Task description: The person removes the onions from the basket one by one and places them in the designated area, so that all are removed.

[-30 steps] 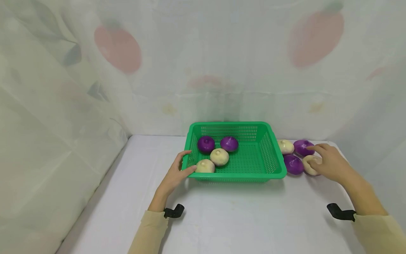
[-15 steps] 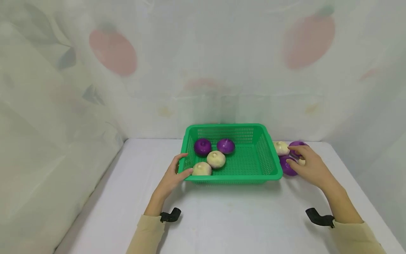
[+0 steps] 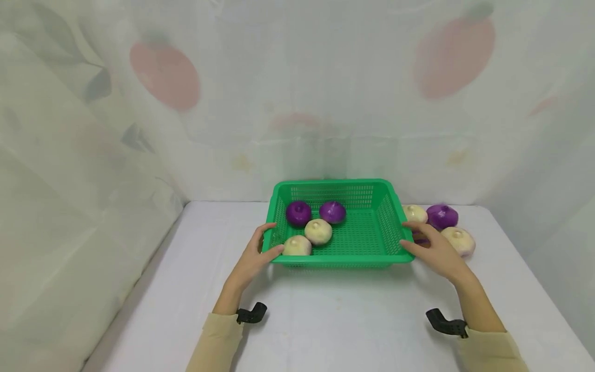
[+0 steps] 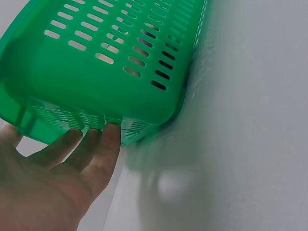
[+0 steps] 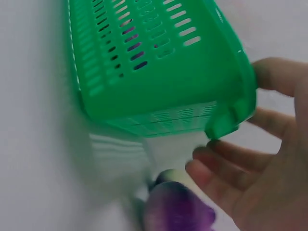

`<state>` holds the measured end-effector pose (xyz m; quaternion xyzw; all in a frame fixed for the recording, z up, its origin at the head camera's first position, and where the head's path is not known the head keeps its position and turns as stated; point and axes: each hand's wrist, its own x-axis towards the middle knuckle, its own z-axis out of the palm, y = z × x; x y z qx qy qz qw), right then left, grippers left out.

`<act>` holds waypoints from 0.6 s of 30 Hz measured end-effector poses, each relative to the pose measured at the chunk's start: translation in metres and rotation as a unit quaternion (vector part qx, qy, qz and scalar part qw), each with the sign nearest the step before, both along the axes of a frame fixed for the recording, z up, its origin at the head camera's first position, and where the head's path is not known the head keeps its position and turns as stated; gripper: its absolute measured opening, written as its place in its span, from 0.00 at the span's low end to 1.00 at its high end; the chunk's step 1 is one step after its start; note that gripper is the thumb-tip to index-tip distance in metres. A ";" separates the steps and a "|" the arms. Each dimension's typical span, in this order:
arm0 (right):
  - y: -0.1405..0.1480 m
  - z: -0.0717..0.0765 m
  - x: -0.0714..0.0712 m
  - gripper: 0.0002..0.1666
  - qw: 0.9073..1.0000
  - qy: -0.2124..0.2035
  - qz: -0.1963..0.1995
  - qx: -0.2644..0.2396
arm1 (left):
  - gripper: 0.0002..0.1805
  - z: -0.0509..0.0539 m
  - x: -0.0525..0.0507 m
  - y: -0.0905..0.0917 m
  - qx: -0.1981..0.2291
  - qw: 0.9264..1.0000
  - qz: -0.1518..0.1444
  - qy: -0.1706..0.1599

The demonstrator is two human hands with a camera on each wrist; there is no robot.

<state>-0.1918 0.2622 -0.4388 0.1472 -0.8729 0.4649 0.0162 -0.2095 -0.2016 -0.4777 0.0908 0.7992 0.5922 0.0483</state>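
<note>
Head view showed your left grip (image 3: 249, 262) pinching the green basket (image 3: 341, 259) mid-frame, your right grip (image 3: 438, 253) spread loosely against it, so uneven lifting probably risked rolling the bulbs (image 3: 318, 232).

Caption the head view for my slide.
Left hand and right hand at opposite ends of a green basket holding four round vegetables, two purple.

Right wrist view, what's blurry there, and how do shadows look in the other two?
Right wrist view: the purple vegetable at the bottom is soft and blurred; left wrist view: a soft grey shadow spreads over the white table beside the green basket; head view: only a faint shadow below the basket's front edge.
</note>
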 end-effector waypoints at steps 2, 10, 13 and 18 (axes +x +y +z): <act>-0.001 -0.003 0.000 0.34 1.000 -0.027 0.003 -0.015 | 0.38 0.000 0.000 0.000 0.001 1.000 -0.002 0.001; -0.002 -0.011 0.000 0.35 0.995 -0.068 0.028 -0.060 | 0.38 -0.001 -0.001 0.000 0.002 1.000 -0.004 0.004; -0.003 -0.014 0.000 0.34 0.993 -0.070 0.042 -0.082 | 0.38 -0.001 0.000 0.000 0.004 1.000 -0.004 0.003; -0.004 -0.019 -0.001 0.33 0.992 -0.069 0.044 -0.099 | 0.38 0.000 0.001 0.000 0.002 1.000 0.000 0.002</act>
